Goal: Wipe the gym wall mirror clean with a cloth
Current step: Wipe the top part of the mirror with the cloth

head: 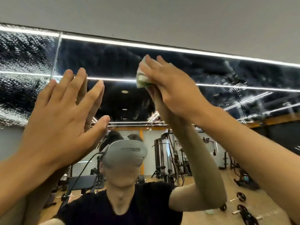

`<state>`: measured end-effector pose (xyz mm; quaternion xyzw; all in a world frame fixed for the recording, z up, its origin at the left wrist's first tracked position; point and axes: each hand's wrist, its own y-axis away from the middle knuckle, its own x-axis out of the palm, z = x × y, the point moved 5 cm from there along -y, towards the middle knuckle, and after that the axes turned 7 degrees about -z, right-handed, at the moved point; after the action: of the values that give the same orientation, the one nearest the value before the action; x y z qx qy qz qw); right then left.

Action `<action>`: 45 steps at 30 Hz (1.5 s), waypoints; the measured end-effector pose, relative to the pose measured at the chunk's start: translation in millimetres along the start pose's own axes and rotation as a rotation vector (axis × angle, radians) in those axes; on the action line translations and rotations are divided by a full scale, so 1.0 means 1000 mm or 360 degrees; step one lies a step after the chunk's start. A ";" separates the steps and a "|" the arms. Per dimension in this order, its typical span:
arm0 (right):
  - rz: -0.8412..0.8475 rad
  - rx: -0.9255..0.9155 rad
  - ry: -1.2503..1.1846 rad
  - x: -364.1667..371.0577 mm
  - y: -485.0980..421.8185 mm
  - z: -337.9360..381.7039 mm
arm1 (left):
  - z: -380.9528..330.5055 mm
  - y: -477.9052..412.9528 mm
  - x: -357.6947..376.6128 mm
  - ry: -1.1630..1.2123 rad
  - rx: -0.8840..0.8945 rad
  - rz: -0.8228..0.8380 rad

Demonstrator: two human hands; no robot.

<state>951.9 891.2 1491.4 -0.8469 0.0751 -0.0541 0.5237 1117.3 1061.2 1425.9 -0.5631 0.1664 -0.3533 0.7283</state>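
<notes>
The wall mirror [113, 62] fills the view and ends just under a grey wall strip. My right hand [170, 85] is raised near the mirror's top edge and presses a crumpled white and green cloth [142, 77] against the glass, fingers laid over it. My left hand [65, 111] rests flat on the mirror to the left, fingers straight and spread. Droplets cover the glass at the far left [21, 62], and streaks of droplets lie at the right [235, 78]. The glass between my hands looks mostly free of drops.
A vertical seam [56, 56] divides the mirror panels at the upper left. The reflection shows a person in a black shirt with a grey headset [126, 153], gym machines [167, 156], a bench [82, 182] and weight plates [241, 208] on the wooden floor.
</notes>
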 end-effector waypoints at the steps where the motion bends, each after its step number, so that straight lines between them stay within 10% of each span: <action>1: -0.0060 0.0124 0.0027 -0.012 -0.001 -0.021 | 0.000 0.001 0.000 -0.0009 0.0002 0.0011; 7: -0.0323 0.0717 0.0312 0.000 -0.021 -0.065 | -0.009 -0.001 -0.007 -0.0056 -0.0024 -0.0005; 17: 0.0008 -0.0166 -0.0021 0.050 -0.083 0.059 | -0.005 -0.003 -0.008 0.0018 -0.0062 -0.0059; 30: -0.0344 0.0799 0.0208 -0.026 -0.010 -0.101 | -0.012 -0.001 -0.012 -0.0059 -0.0044 0.0016; 39: -0.0347 -0.0067 -0.0056 0.056 -0.088 0.075 | -0.010 -0.004 -0.010 -0.0079 -0.0030 0.0012; 45: -0.0164 -0.0237 -0.0001 0.047 -0.078 0.014 | -0.001 -0.003 0.005 -0.0052 -0.0042 0.0131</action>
<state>1006.0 929.6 1555.4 -0.8862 0.0352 -0.0750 0.4558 1119.8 1056.8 1429.0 -0.5710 0.1820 -0.3116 0.7374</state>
